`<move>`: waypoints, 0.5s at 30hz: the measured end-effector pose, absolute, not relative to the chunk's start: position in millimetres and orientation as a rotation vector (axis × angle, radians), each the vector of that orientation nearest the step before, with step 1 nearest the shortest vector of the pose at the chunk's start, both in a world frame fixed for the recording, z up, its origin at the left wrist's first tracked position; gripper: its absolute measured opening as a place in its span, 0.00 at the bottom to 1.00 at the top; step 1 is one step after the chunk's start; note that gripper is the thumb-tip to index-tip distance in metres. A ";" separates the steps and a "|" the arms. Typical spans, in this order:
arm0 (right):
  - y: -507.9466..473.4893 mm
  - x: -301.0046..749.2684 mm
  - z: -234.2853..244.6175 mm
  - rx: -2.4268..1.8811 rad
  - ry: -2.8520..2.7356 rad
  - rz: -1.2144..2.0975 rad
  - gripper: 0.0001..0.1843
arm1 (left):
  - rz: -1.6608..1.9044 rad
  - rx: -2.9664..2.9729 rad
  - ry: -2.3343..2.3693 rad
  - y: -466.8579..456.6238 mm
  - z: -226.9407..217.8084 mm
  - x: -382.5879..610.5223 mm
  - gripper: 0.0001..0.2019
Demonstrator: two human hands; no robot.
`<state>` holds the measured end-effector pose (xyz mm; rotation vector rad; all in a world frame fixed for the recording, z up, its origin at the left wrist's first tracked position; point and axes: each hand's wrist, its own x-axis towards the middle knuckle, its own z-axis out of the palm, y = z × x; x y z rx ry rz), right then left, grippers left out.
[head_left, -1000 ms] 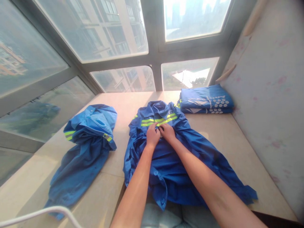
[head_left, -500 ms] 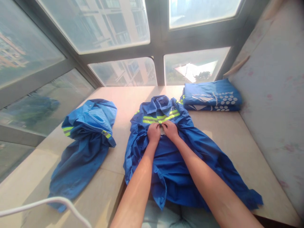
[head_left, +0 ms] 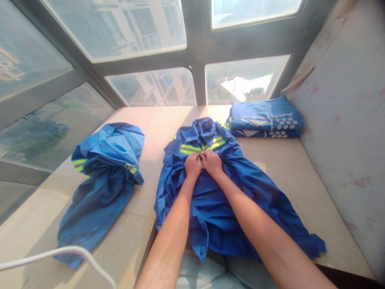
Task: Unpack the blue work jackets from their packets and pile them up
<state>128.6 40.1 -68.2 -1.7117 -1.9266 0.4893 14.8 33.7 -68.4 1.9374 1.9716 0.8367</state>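
A blue work jacket with yellow-green reflective stripes lies spread before me, its collar pointing at the window. My left hand and my right hand meet at its front placket, just under the chest stripe. Both are closed, with fingers pinching the jacket's front edges. Whether a button sits between the fingertips is hidden. Below my wrists, the lower front corner of the jacket hangs loose over the table's edge, and a sleeve stretches out to the right.
Left of the jacket lies a crumpled blue garment with reflective bands. Folded blue garments with white print are stacked at the back right of the pale table. A white cable curves across the lower left. Windows and a papered wall border the table.
The camera view has shifted slightly. My hands stay at the same spot on the placket, drawn a little closer together, and less of the pale patch between them shows.
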 end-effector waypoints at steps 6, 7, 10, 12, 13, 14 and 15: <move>46.2 124.3 -66.0 -1.812 -1.799 0.536 0.13 | 0.878 1.975 1.855 29.4 -68.7 14.5 0.12; 47.8 124.5 -66.6 -1.807 -1.788 0.539 0.13 | 0.885 1.980 1.842 28.6 -68.9 14.3 0.12; 50.7 126.5 -69.4 -1.753 -1.760 0.558 0.13 | 0.911 1.980 1.844 27.8 -69.4 14.5 0.12; 51.1 128.0 -71.5 -1.713 -1.730 0.571 0.14 | 0.923 1.975 1.862 28.9 -69.8 15.3 0.12; 51.1 128.5 -72.4 -1.695 -1.712 0.578 0.14 | 0.926 1.971 1.870 29.8 -70.0 15.8 0.12; 51.2 128.9 -73.1 -1.678 -1.691 0.583 0.14 | 0.929 1.967 1.878 30.7 -70.1 16.4 0.13; 51.4 129.2 -73.6 -1.662 -1.669 0.589 0.14 | 0.931 1.961 1.884 31.6 -70.0 16.9 0.13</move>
